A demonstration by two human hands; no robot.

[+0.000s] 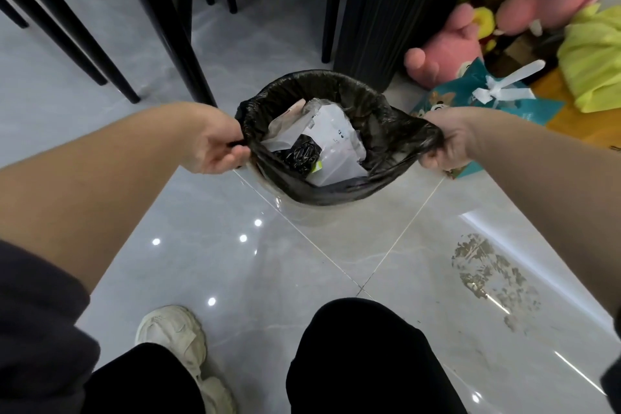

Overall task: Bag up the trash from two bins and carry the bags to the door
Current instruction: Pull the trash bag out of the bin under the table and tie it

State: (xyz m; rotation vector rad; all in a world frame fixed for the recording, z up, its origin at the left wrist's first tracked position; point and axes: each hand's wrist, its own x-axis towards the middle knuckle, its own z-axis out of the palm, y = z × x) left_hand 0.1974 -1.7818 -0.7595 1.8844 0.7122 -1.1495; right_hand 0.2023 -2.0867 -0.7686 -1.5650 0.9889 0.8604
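Observation:
A black trash bag point(379, 118) lines a small bin on the tiled floor in front of me. Only a pale sliver of the bin shows under the bag's near edge. Inside the bag lie white plastic wrappers point(336, 141) and a crumpled black bag point(299, 155). My left hand point(215, 144) pinches the bag's rim on the left side. My right hand point(443, 141) grips a bunched piece of the rim on the right and pulls it outward. The bag's mouth is stretched open between my hands.
Black chair legs point(161, 27) stand at the back left, and a dark ribbed table base point(396, 10) rises right behind the bin. Plush toys point(447, 44) and a teal gift bag point(494, 91) lie at the right. A dirty smear point(494, 276) marks the floor.

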